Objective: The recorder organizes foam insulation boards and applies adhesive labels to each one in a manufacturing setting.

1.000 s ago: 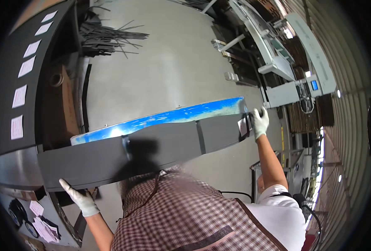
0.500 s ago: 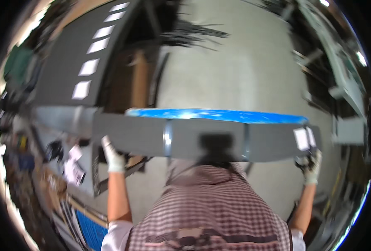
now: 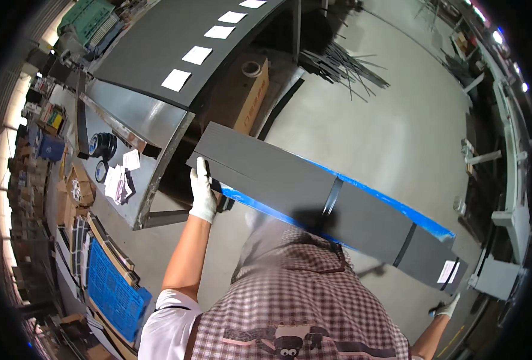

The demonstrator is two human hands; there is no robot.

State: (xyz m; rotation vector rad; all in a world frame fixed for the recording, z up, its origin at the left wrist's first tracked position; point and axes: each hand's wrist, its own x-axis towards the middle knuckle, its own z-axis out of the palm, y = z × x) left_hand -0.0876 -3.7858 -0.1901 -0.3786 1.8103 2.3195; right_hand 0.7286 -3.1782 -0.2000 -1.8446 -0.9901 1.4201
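A long stack of dark grey foam-like boards (image 3: 266,165), bound with dark bands, lies slantwise in front of me over a blue surface (image 3: 392,207). Its left end is up and away, its right end nearer me. My left hand (image 3: 203,195), in a white glove, grips the edge near the left end, thumb on top, the other fingers mostly hidden. Just below the right end, beside a white label (image 3: 448,272), is my gloved right hand (image 3: 449,306). It appears closed around a small dark object, too small to name.
At the left, a metal table (image 3: 152,111) carries a large dark sheet (image 3: 158,45) with several white papers, plus black tape rolls (image 3: 103,145). A cardboard box (image 3: 251,96) stands beneath. Dark strips (image 3: 344,66) lie on the floor. A blue pallet (image 3: 113,288) is lower left.
The view has turned, and the stack now slants down to the right. My left hand still holds its left end. My right hand has come off the right end and sits lower.
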